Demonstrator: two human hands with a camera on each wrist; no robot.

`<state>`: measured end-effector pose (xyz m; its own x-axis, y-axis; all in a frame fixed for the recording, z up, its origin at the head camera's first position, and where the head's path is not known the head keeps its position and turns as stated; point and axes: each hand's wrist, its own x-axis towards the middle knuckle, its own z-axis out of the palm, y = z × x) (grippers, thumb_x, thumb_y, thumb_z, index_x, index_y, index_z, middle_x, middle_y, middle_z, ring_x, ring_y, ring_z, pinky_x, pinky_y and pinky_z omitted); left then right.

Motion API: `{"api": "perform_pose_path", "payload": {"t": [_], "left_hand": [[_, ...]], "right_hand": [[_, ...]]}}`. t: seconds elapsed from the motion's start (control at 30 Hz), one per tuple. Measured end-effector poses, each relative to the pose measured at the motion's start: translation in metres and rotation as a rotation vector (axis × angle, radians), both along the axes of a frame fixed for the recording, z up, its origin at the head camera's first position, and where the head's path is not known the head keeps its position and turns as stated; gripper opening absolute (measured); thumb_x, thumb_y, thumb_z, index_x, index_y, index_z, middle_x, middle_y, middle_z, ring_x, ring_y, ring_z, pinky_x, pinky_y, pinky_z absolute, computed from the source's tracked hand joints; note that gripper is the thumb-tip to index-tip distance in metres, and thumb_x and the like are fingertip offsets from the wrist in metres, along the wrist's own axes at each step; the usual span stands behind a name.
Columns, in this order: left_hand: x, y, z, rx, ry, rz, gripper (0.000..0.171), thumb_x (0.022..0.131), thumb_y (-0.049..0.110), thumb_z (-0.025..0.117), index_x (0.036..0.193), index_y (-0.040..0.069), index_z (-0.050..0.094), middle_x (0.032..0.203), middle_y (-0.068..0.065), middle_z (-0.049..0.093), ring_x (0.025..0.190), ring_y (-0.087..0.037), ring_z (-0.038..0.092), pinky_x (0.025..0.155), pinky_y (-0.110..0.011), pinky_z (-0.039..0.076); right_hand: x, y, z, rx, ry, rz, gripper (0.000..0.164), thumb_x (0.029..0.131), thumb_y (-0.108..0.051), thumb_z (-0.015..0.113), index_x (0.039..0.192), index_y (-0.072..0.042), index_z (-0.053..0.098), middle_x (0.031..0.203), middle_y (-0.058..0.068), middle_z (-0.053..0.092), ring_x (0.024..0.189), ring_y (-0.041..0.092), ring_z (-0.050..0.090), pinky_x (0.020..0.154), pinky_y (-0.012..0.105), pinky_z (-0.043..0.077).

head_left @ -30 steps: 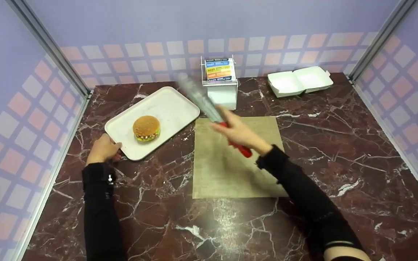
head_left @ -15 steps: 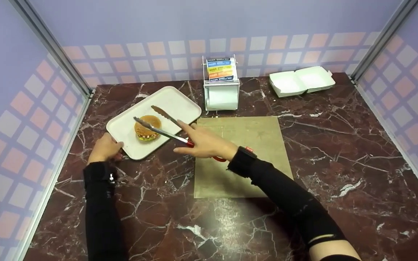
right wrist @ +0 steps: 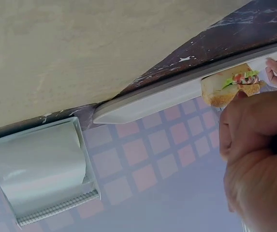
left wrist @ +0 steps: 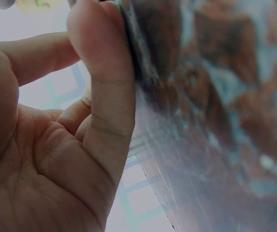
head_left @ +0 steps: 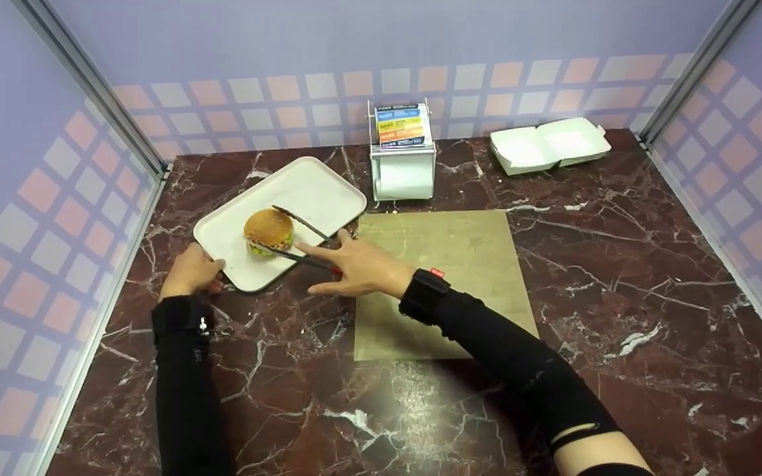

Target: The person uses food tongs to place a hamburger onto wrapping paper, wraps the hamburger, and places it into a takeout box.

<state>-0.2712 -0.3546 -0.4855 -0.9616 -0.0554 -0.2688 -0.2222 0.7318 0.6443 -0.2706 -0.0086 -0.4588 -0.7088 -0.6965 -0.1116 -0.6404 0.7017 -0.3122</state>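
A hamburger [head_left: 267,223] with a seeded bun sits on a white rectangular tray [head_left: 315,186], angled at the left of the counter. My left hand [head_left: 189,272] grips the tray's near-left corner, thumb over the rim and fingers bent beneath; the left wrist view shows the palm and these fingers close to the marble. In my right hand [head_left: 369,268] are red-handled tongs [head_left: 306,224], held from the right with index finger and thumb spread. One tong arm lies along the bun's far side, the other along its near side. The red handle is mostly hidden by the hand.
A square of brown paper [head_left: 440,291] lies under my right forearm. Behind it stands a dispenser [head_left: 404,178] with a white roll and coloured labels on top. An opened white takeaway box [head_left: 526,151] is at the back right. Tiled-pattern walls enclose the marble counter [head_left: 626,277].
My right hand has swung the tongs left from over the paper and lowered them. Their spread arms now flank the hamburger. The left hand and tray have stayed put.
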Motion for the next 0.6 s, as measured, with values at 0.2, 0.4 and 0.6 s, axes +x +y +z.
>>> {"api": "perform_pose_path", "payload": {"t": [0.2, 0.4, 0.6], "left_hand": [[0.001, -0.001, -0.001, 0.0, -0.002, 0.006, 0.018, 0.099, 0.014, 0.053, 0.094, -0.003, 0.052, 0.062, 0.002, 0.064, 0.048, -0.005, 0.064, 0.05, -0.023, 0.058], [0.002, 0.0, 0.0, 0.016, -0.012, 0.013, 0.017, 0.1, 0.014, 0.053, 0.097, -0.003, 0.05, 0.065, 0.0, 0.064, 0.049, -0.006, 0.065, 0.051, -0.024, 0.059], [0.002, 0.002, 0.001, 0.029, -0.013, 0.009, 0.017, 0.101, 0.012, 0.054, 0.099, -0.003, 0.046, 0.068, -0.001, 0.065, 0.05, -0.005, 0.065, 0.051, -0.023, 0.059]], "right_hand": [[0.0, -0.01, -0.002, 0.045, 0.009, -0.071, 0.095, 0.098, -0.069, 0.051, 0.167, -0.031, 0.0, 0.153, 0.033, 0.043, 0.117, 0.043, 0.065, 0.105, 0.054, 0.054], [0.002, -0.015, -0.009, 0.074, 0.061, -0.102, 0.088, 0.106, -0.051, 0.05, 0.164, 0.002, 0.011, 0.141, 0.025, 0.06, 0.116, 0.038, 0.068, 0.103, 0.046, 0.057], [0.004, -0.014, -0.013, 0.05, 0.166, -0.074, 0.061, 0.108, -0.04, 0.051, 0.151, 0.0, 0.036, 0.113, 0.021, 0.072, 0.095, 0.036, 0.074, 0.083, 0.046, 0.063]]}}
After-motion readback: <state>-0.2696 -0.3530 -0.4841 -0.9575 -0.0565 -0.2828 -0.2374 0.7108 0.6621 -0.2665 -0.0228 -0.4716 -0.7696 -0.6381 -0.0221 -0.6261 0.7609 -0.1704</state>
